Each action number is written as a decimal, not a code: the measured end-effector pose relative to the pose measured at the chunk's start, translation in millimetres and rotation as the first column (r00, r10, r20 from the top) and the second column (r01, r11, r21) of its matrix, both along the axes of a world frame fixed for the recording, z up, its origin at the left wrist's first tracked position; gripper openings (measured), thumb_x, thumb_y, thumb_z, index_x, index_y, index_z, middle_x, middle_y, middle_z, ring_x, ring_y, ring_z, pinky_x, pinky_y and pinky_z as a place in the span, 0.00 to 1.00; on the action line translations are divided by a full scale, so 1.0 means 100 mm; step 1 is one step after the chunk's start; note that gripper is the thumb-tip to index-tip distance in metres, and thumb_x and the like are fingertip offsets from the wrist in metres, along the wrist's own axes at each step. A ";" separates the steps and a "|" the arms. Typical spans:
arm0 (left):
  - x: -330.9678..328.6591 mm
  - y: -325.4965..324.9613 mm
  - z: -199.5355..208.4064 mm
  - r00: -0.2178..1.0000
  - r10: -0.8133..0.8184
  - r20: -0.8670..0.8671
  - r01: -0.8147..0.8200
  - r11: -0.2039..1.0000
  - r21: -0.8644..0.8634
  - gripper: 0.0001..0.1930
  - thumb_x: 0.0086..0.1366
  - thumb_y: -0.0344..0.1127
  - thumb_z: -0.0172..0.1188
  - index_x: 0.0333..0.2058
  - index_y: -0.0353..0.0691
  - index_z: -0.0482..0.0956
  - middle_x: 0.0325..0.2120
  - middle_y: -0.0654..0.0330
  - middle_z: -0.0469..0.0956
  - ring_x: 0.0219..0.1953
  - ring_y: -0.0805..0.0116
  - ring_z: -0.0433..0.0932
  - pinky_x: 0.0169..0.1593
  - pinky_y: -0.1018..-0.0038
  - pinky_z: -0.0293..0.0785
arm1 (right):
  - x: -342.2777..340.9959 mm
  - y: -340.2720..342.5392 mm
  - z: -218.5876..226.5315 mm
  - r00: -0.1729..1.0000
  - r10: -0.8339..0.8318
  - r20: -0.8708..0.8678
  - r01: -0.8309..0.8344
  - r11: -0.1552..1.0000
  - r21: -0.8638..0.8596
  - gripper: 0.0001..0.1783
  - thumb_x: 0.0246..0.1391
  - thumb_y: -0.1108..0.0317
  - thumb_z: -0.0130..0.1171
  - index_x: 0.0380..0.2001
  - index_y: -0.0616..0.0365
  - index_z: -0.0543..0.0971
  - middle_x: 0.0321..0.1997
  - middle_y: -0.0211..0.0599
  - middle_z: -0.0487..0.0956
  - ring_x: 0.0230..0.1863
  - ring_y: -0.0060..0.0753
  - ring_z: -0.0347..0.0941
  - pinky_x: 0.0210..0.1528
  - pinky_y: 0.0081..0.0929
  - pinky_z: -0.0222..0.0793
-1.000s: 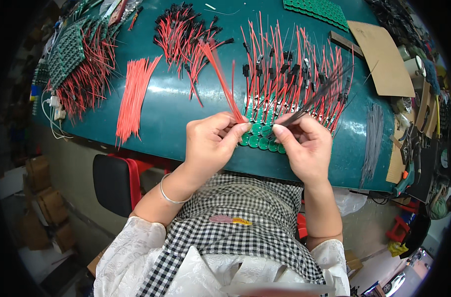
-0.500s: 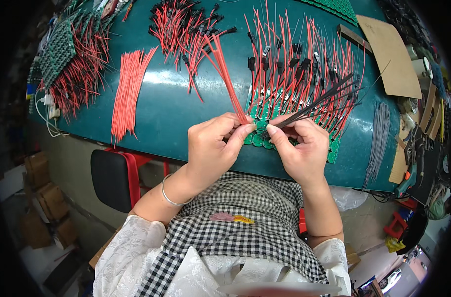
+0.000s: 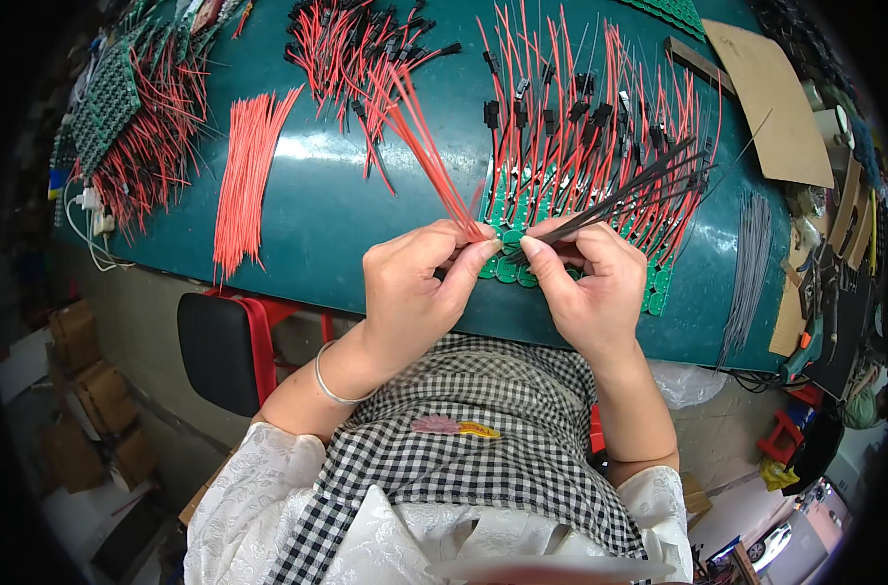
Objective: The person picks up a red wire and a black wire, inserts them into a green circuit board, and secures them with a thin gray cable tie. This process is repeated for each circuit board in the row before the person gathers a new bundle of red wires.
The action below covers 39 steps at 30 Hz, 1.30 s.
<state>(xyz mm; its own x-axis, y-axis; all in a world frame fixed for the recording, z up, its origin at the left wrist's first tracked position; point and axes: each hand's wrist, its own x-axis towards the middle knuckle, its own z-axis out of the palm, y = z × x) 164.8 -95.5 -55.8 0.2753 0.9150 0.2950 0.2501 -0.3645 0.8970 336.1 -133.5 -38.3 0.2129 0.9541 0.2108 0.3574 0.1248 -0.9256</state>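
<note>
Between the thumb and fingers of my left hand (image 3: 420, 273) is a bunch of red wires (image 3: 429, 161), fanned up and to the left. My right hand (image 3: 590, 283) pinches a bunch of black wires (image 3: 624, 195) that slants up to the right. The fingertips of both hands nearly meet over the near edge of a green circuit board panel (image 3: 656, 292) of round pieces. Rows of red and black wires with black connectors (image 3: 600, 115) stand out from that panel. My fingers hide the wire ends.
Loose red wires (image 3: 254, 185) lie in a bundle at the left, with dark grey wires (image 3: 749, 273) at the right. Red wires with black connectors (image 3: 351, 49) are heaped at the back. Wired green panels (image 3: 108, 107) pile up far left. Brown cardboard (image 3: 771, 102) lies back right.
The red wire bunch has tilted slightly further left, its upper ends spreading. Both hands stay almost in place, still pinching their wires.
</note>
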 end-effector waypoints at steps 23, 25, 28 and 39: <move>0.04 0.03 0.03 0.994 -0.022 -0.103 0.028 0.998 0.057 0.09 0.56 0.22 0.67 0.38 0.31 0.84 0.25 0.53 0.82 0.24 0.65 0.81 0.27 0.75 0.75 | 0.00 0.02 -0.02 0.999 0.018 0.042 -0.019 0.999 0.032 0.05 0.49 0.80 0.66 0.31 0.68 0.82 0.31 0.40 0.82 0.29 0.27 0.81 0.29 0.20 0.78; 0.03 0.04 0.01 0.994 -0.024 -0.110 0.033 0.996 0.083 0.10 0.57 0.21 0.66 0.39 0.31 0.84 0.26 0.55 0.83 0.23 0.73 0.80 0.26 0.78 0.74 | 0.00 0.02 -0.01 0.998 0.021 0.064 -0.023 0.999 0.033 0.05 0.49 0.80 0.65 0.31 0.67 0.82 0.30 0.40 0.82 0.28 0.27 0.81 0.29 0.20 0.78; 0.02 0.03 0.00 0.993 -0.019 -0.115 0.032 0.993 0.113 0.10 0.59 0.20 0.66 0.41 0.31 0.84 0.27 0.57 0.84 0.23 0.80 0.78 0.26 0.82 0.73 | -0.01 0.03 0.00 0.996 0.040 0.074 -0.042 0.999 0.018 0.04 0.49 0.80 0.65 0.30 0.67 0.81 0.31 0.39 0.82 0.27 0.26 0.80 0.28 0.20 0.77; 0.02 -0.01 0.14 0.987 -0.094 0.128 0.106 0.990 -0.091 0.04 0.59 0.22 0.65 0.34 0.30 0.83 0.26 0.55 0.84 0.25 0.75 0.82 0.27 0.79 0.78 | 0.09 -0.01 0.00 1.000 -0.031 0.001 0.031 0.999 -0.004 0.05 0.49 0.80 0.67 0.30 0.67 0.81 0.32 0.39 0.82 0.29 0.25 0.81 0.30 0.20 0.78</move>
<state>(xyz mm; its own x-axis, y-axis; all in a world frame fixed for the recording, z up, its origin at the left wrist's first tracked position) 166.4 -97.0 -42.1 0.3342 0.9106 0.2430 0.1024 -0.2914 0.9511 345.5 -134.8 -38.3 0.2425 0.9478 0.2068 0.3623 0.1093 -0.9256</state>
